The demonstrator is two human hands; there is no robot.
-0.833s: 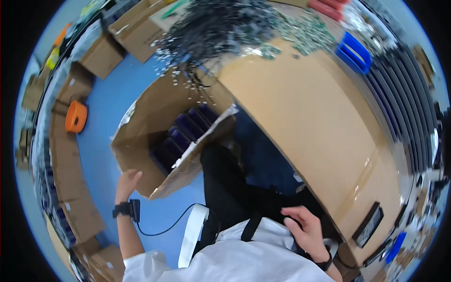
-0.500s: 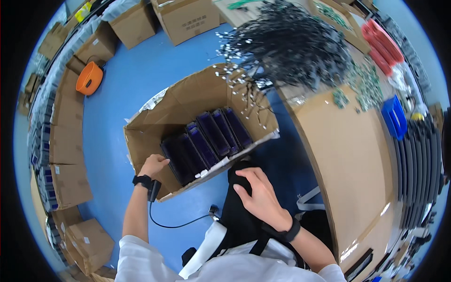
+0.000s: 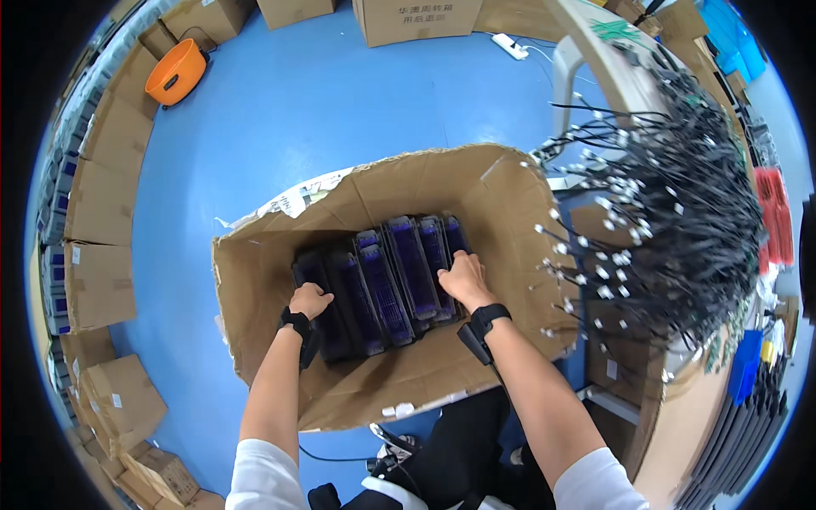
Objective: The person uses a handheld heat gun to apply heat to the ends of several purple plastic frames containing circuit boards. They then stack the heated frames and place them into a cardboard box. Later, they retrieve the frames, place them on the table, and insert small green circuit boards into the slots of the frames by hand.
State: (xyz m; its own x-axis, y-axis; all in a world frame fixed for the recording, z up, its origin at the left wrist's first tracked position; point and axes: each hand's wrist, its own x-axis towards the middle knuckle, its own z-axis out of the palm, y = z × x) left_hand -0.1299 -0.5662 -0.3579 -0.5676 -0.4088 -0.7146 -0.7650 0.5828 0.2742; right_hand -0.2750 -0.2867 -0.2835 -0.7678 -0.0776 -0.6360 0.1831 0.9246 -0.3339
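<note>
A row of several dark purple, slim rectangular plastic cases (image 3: 410, 263) stands in a large open cardboard box (image 3: 518, 221). Both of my arms reach down into it. My left hand (image 3: 311, 300) is closed on the left end of the row, its thumb over the top of the outermost case (image 3: 313, 270). At the opposite end, my right hand (image 3: 466, 280) has its fingers curled over the rightmost case (image 3: 456, 233). The fingertips of both hands are partly hidden. Black bands with small dark boxes are on my wrists.
A big bundle of black cables (image 3: 697, 212) with white connectors hangs off the workbench (image 3: 680, 433) at the right. Cardboard boxes (image 3: 100, 285) line the left side, and an orange tub (image 3: 177, 72) sits at far left. A white power strip (image 3: 510, 46) lies on the blue floor.
My right hand has moved from over my lap into the box, to the row's right end. The left hand has gone deeper, onto the cases. The view has shifted, with the box now more central.
</note>
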